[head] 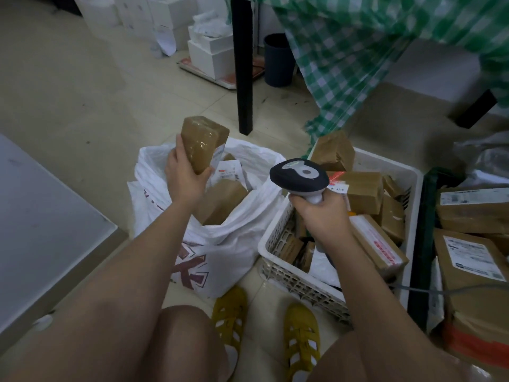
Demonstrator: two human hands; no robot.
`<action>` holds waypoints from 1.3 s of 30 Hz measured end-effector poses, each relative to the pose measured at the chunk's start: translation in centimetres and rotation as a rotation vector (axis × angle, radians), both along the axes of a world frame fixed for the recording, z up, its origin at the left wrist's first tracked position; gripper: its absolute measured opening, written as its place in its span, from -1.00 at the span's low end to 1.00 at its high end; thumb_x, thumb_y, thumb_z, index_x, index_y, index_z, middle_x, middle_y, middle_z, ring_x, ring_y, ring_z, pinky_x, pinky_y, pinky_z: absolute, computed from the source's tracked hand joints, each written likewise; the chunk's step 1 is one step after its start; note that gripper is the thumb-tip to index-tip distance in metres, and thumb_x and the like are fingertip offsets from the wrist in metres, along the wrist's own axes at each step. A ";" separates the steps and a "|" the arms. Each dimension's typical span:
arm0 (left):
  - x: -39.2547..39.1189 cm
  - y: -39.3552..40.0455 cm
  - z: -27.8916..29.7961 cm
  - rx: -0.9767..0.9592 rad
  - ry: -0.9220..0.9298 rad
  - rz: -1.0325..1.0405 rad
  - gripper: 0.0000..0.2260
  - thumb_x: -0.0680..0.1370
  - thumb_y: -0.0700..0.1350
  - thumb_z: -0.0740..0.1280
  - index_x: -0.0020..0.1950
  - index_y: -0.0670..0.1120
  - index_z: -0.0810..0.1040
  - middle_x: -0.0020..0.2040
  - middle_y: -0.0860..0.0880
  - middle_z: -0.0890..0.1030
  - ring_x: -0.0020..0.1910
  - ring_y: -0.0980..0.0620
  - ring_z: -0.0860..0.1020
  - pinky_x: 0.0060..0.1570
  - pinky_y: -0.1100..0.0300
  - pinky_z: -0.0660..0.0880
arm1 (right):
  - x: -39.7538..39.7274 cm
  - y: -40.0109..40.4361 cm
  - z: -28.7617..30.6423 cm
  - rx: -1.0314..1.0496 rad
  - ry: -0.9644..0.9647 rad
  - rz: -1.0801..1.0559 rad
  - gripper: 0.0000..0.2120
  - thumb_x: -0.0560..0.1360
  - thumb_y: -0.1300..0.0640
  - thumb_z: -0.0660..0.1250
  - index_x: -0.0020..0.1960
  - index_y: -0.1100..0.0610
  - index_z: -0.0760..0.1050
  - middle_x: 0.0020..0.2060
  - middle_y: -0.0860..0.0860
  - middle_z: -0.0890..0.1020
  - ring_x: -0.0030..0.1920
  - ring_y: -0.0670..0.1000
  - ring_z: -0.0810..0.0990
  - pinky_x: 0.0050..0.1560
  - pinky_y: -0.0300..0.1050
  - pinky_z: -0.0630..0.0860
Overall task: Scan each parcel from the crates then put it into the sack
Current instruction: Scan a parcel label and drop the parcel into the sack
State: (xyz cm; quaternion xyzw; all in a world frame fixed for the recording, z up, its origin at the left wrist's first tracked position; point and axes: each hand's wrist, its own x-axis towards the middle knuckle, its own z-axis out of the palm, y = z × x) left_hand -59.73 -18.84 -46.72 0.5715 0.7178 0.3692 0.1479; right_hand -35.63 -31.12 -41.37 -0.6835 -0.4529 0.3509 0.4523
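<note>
Gripped in the left hand: a brown taped parcel, fingers and thumb curled round its lower end, held upright above the open mouth of the white sack. Wrapped round the handle of a grey-and-black scanner: the right hand, scanner head raised over the near left corner of the white crate.

Stood on the tiled floor, between the left forearm and the crate, touching the crate's left wall: the sack, with several brown parcels and white labels already inside. Filled with brown cardboard parcels, one tall one leaning at the far edge: the white crate, with a red line of scanner light across a box just beyond the scanner head. Packed with more labelled boxes on the far right: a dark green crate, pressed against the white one.

Stood close behind sack and crate: a black desk leg, and a green checked cloth hanging down almost to the tall parcel. Further back: a dark bin and stacked white boxes. Lay along the left: a grey slab. Planted at the bottom, just before the sack and crate: two yellow sandals.
</note>
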 end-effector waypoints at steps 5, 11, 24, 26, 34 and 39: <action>-2.2 1.7 -2.9 -0.191 0.522 -0.134 -0.15 0.49 -0.11 0.41 0.58 0.07 -0.10 0.44 -0.30 0.20 0.40 -0.32 0.22 0.38 -0.17 0.24 | -0.6 1.2 -0.6 0.003 0.024 0.036 -0.72 0.41 0.13 0.43 -0.26 0.34 0.46 -0.40 0.29 0.54 -0.39 0.09 0.48 -0.31 -0.01 0.40; -4.1 0.6 -6.6 -0.765 0.649 -0.147 -0.64 0.61 0.03 0.17 0.37 -0.07 0.42 0.38 -0.15 0.41 0.41 -0.20 0.30 0.48 -0.10 0.00 | -0.3 1.7 -1.3 -0.034 0.038 0.038 -0.76 0.40 0.14 0.43 -0.32 0.25 0.46 -0.44 0.26 0.50 -0.38 0.11 0.48 -0.29 -0.02 0.40; 8.8 -2.9 0.7 -0.304 -0.158 -0.547 -0.69 0.58 -0.12 0.31 0.33 -0.08 0.49 0.29 -0.01 0.48 0.27 0.02 0.44 0.27 0.15 0.36 | 4.6 -1.0 -0.3 -0.096 0.081 -0.119 -0.80 0.43 0.12 0.44 -0.27 0.19 0.50 -0.46 0.08 0.52 -0.36 0.06 0.50 -0.27 -0.03 0.44; 12.2 -3.4 0.8 -0.291 -0.195 -0.624 -0.69 0.56 -0.15 0.34 0.30 -0.12 0.50 0.28 -0.06 0.50 0.24 -0.02 0.48 0.21 0.19 0.39 | 6.4 -1.9 -0.3 -0.108 0.073 -0.169 -0.81 0.42 0.12 0.44 -0.30 0.17 0.51 -0.48 0.05 0.52 -0.38 0.03 0.49 -0.28 -0.02 0.45; 24.7 -7.6 -4.2 -0.397 -0.202 -0.985 -0.66 0.48 -0.07 0.42 0.23 -0.11 0.57 0.19 -0.07 0.59 0.18 -0.03 0.54 0.22 0.09 0.45 | 12.6 -4.5 0.4 -0.096 0.111 -0.437 -0.75 0.47 0.15 0.38 -0.36 0.17 0.46 -0.50 0.07 0.51 -0.48 -0.01 0.50 -0.44 -0.19 0.44; 30.0 -9.5 -7.1 -0.264 0.450 -1.412 -0.44 0.46 -0.27 0.26 0.47 -0.06 0.33 0.51 -0.15 0.23 0.54 -0.18 0.05 0.49 -0.15 -0.07 | 14.5 -5.0 0.1 -0.076 0.126 -0.499 -0.75 0.43 0.11 0.40 -0.36 0.17 0.46 -0.51 0.05 0.52 -0.41 0.04 0.52 -0.35 -0.11 0.44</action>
